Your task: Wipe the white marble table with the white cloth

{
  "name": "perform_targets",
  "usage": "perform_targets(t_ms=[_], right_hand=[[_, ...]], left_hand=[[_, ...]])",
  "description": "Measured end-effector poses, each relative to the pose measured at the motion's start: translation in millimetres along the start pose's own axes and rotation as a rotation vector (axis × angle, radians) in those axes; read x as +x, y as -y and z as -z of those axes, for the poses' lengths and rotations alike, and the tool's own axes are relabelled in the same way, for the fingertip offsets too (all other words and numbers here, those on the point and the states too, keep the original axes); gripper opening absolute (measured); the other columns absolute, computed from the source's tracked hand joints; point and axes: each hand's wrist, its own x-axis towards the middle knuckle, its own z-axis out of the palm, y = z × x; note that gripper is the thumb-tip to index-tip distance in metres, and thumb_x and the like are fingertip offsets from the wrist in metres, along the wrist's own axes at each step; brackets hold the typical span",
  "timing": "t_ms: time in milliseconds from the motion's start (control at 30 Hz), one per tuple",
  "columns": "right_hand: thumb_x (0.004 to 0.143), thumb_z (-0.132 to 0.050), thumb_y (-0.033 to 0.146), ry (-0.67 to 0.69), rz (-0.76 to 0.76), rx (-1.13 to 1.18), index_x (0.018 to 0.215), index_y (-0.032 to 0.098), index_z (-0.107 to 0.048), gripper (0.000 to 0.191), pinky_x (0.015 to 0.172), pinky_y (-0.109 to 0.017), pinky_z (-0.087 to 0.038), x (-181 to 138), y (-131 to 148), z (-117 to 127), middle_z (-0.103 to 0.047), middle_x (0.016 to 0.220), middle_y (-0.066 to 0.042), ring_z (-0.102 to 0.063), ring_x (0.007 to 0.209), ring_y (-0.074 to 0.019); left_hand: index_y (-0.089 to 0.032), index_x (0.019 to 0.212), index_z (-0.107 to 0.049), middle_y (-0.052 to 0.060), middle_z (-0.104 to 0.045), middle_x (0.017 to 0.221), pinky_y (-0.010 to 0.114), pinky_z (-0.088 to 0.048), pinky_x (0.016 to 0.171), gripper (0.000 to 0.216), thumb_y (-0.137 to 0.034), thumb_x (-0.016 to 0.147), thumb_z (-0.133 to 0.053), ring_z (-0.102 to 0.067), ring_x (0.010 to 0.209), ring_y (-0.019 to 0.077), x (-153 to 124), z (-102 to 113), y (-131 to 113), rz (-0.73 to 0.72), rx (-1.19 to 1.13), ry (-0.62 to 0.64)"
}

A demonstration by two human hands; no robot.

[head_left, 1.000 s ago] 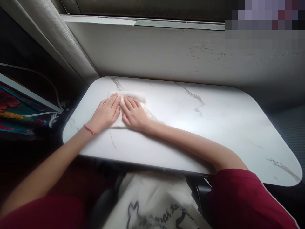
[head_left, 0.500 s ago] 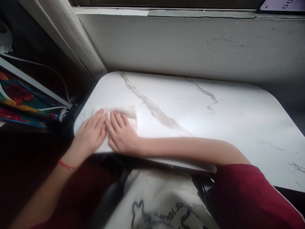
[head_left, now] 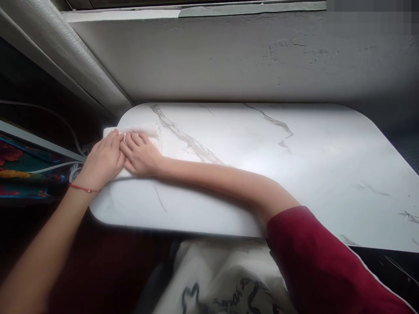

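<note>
A small white folded cloth [head_left: 144,129] lies at the left edge of a white marble-pattern table [head_left: 262,165]. My left hand [head_left: 103,159] rests flat on the cloth's left part, fingers stretched out, with a red string round the wrist. My right hand [head_left: 140,153] lies flat beside it on the cloth, fingers together and extended, its arm reaching across the table from a dark red sleeve. Both palms press down on the cloth; most of it is hidden under them.
A grey plastered wall [head_left: 229,61] rises right behind the table under a window sill. To the left are a curtain [head_left: 65,52], white cables and a colourful floral fabric [head_left: 19,170]. A white printed garment [head_left: 216,279] covers my lap below the table edge.
Both hands slid the cloth from the table's left-middle toward the near edge, then out to the far left edge. The view shifted with my head.
</note>
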Motion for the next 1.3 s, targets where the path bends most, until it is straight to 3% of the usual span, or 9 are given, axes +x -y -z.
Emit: perform_targets(t_ms=[133, 300, 433, 633, 833, 1000, 1100, 1167, 1300], right_hand=[[0.105, -0.006, 0.029, 0.068, -0.074, -0.066, 0.159, -0.001, -0.028, 0.065, 0.125, -0.06, -0.027, 24.5, -44.0, -7.5, -0.032, 0.164, -0.025, -0.034, 0.153, -0.0366], [0.104, -0.015, 0.027, -0.075, -0.146, -0.002, 0.153, -0.002, -0.04, 0.062, 0.12, -0.062, -0.034, 48.0, -100.9, -35.4, -0.045, 0.156, -0.025, -0.043, 0.147, -0.0376], [0.101, -0.013, 0.023, -0.141, -0.144, -0.011, 0.15, -0.004, -0.042, 0.063, 0.117, -0.063, -0.037, 53.9, -127.5, -48.5, -0.05, 0.153, -0.024, -0.048, 0.143, -0.0365], [0.098, -0.013, 0.022, -0.095, -0.15, -0.009, 0.152, -0.008, -0.038, 0.066, 0.119, -0.061, -0.034, 49.1, -126.8, -40.8, -0.047, 0.155, -0.026, -0.044, 0.146, -0.0361], [0.103, -0.016, 0.029, -0.023, -0.091, -0.005, 0.154, -0.002, -0.038, 0.063, 0.118, -0.067, -0.031, 8.1, -112.0, -17.7, -0.042, 0.159, -0.027, -0.042, 0.147, -0.0397], [0.105, -0.014, 0.033, 0.039, -0.066, -0.004, 0.157, -0.002, -0.033, 0.065, 0.125, -0.062, -0.025, -63.2, -74.5, 5.2, -0.036, 0.163, -0.027, -0.037, 0.151, -0.0379], [0.105, -0.022, 0.034, -0.011, -0.044, 0.028, 0.154, -0.005, -0.037, 0.064, 0.125, -0.066, -0.027, -113.3, -43.9, 13.6, -0.04, 0.16, -0.029, -0.04, 0.149, -0.0415], [0.103, -0.031, 0.037, -0.03, -0.014, 0.001, 0.152, -0.008, -0.04, 0.067, 0.123, -0.065, -0.033, -147.8, -23.8, 18.9, -0.044, 0.157, -0.03, -0.043, 0.146, -0.0436], [0.098, -0.043, 0.042, -0.063, 0.001, -0.071, 0.15, -0.01, -0.045, 0.073, 0.124, -0.054, -0.04, -205.6, 2.2, 31.0, -0.046, 0.156, -0.029, -0.046, 0.146, -0.0419]], left_hand=[[0.004, 0.146, -0.045, 0.024, -0.041, 0.162, 0.048, -0.032, 0.126, 0.062, -0.029, 0.097, -0.026, -0.038, 0.153, 0.0302, 63.0, -11.3, 1.2, -0.02, -0.019, 0.043], [-0.001, 0.147, -0.045, 0.008, -0.046, 0.161, 0.036, -0.03, 0.125, 0.072, -0.047, 0.102, -0.013, -0.038, 0.152, 0.0198, 126.2, -29.6, -4.8, -0.028, -0.11, 0.012], [-0.001, 0.145, -0.047, 0.008, -0.05, 0.158, 0.031, -0.031, 0.122, 0.071, -0.045, 0.102, -0.012, -0.041, 0.15, 0.0163, 147.1, -38.3, -13.2, -0.005, -0.118, -0.014], [0.0, 0.145, -0.045, 0.01, -0.046, 0.161, 0.038, -0.029, 0.125, 0.07, -0.044, 0.098, -0.017, -0.038, 0.151, 0.0191, 149.2, -37.5, -16.9, 0.02, -0.128, 0.019], [-0.006, 0.148, -0.046, 0.006, -0.044, 0.163, 0.044, -0.028, 0.126, 0.069, -0.047, 0.097, -0.024, -0.036, 0.153, 0.026, 113.9, -32.2, -38.3, -0.038, -0.178, -0.033], [0.003, 0.146, -0.049, 0.026, -0.041, 0.162, 0.057, -0.036, 0.121, 0.065, -0.033, 0.096, -0.028, -0.038, 0.153, 0.039, 46.8, -14.1, -87.9, -0.063, -0.096, -0.044], [0.004, 0.148, -0.047, 0.031, -0.045, 0.157, 0.06, -0.038, 0.119, 0.064, -0.029, 0.098, -0.027, -0.04, 0.151, 0.0409, -5.0, -1.0, -124.5, -0.103, -0.049, -0.042], [0.001, 0.157, -0.036, 0.029, -0.047, 0.156, 0.059, -0.041, 0.118, 0.067, -0.026, 0.097, -0.032, -0.04, 0.151, 0.0407, -40.2, 4.7, -148.5, -0.149, -0.029, -0.041], [-0.014, 0.166, 0.009, 0.023, -0.047, 0.158, 0.058, -0.047, 0.115, 0.089, -0.018, 0.092, -0.04, -0.045, 0.148, 0.0377, -88.4, 6.3, -186.2, -0.226, 0.009, -0.105]])
